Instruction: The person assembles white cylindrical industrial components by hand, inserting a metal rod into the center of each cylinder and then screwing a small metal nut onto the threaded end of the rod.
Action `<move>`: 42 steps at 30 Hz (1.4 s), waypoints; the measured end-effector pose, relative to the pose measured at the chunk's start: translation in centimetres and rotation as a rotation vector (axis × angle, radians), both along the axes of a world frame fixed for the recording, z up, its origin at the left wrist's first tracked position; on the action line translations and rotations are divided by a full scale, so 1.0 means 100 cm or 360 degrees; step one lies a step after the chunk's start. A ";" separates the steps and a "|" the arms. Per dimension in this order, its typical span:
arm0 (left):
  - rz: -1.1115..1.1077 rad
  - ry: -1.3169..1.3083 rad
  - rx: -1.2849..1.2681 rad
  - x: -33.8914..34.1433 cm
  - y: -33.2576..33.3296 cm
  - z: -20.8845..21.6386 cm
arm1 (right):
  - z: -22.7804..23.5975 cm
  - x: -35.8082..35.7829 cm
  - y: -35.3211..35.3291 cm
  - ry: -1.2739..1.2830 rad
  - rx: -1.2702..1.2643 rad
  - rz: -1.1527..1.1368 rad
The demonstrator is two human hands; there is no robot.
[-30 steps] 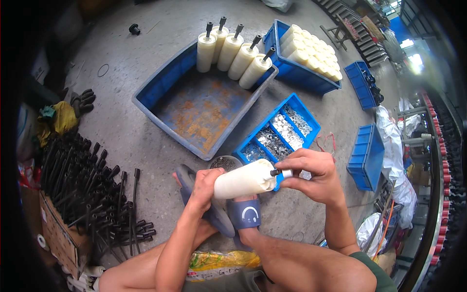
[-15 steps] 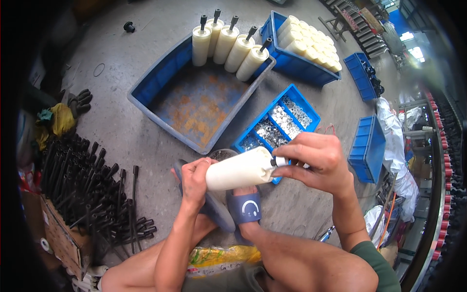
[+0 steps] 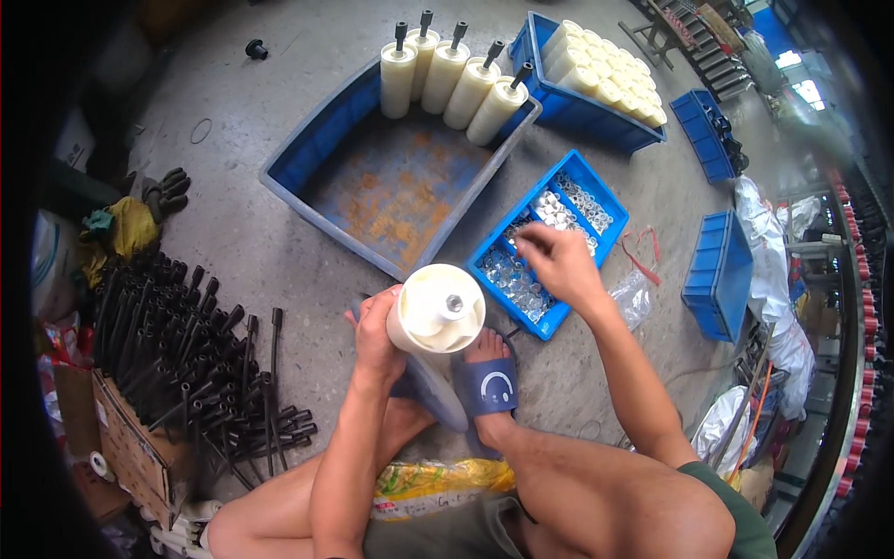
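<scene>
My left hand (image 3: 380,337) is wrapped round a cream plastic roller (image 3: 424,321), whose ribbed end faces up. A grey metal nut or shaft tip stands in the middle of that end. Over a blue divided tray (image 3: 538,328) is my right hand (image 3: 563,265), fingers bent together at the compartments of small parts. What the fingertips hold, if anything, is too small to make out. White caps (image 3: 559,212), flat metal washers (image 3: 587,200) and loose shiny metal pieces (image 3: 512,279) fill the tray's sections.
A large blue bin (image 3: 430,256), rusty inside, holds several cream rollers (image 3: 445,79) with black rods. Behind it a blue crate (image 3: 596,126) is packed with more rollers. Black rods (image 3: 177,345) are heaped at left. Blue crates (image 3: 717,279) and white sacks (image 3: 768,252) stand at right.
The roller has tipped so its end faces up. My right hand has left the roller's end and moved over the parts tray. The white cap and black tip seen there no longer show.
</scene>
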State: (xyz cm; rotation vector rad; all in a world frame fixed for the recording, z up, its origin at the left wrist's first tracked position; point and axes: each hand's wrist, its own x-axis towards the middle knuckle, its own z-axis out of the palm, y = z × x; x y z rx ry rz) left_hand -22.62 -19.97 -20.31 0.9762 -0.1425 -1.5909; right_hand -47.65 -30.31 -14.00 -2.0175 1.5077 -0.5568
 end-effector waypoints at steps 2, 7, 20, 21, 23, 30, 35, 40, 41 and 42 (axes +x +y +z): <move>0.0029 0.0029 -0.0021 -0.004 0.001 -0.005 | -0.051 -0.036 0.002 0.0590 0.0080 0.0290; -0.0069 0.0244 -0.0191 -0.005 0.006 -0.011 | -0.096 -0.038 0.027 0.0644 0.0242 0.0320; -0.0296 0.0096 -0.0078 -0.014 0.001 -0.016 | -0.092 -0.043 0.025 0.0510 0.0045 0.0240; -0.0281 0.0056 -0.0080 -0.010 0.001 -0.013 | -0.080 -0.037 0.024 0.0449 -0.0049 0.0206; -0.0260 0.0004 -0.0061 -0.013 0.002 -0.016 | -0.036 -0.021 0.029 -0.0096 0.0286 -0.0119; -0.0360 0.0048 -0.0144 -0.009 0.004 -0.030 | 0.132 0.034 0.046 -0.1113 0.1291 -0.0040; -0.0385 -0.0036 -0.0201 -0.008 0.000 -0.020 | 0.142 0.047 0.040 -0.1000 0.1495 -0.0072; -0.0309 -0.0111 -0.0194 -0.003 -0.002 -0.011 | 0.142 0.057 0.041 -0.0986 0.1475 -0.0106; -0.0318 -0.0122 -0.0218 -0.001 -0.003 -0.010 | 0.143 0.059 0.041 -0.0989 0.1475 -0.0137; -0.0327 -0.0135 -0.0242 0.000 -0.003 -0.008 | 0.143 0.059 0.042 -0.0971 0.1456 -0.0105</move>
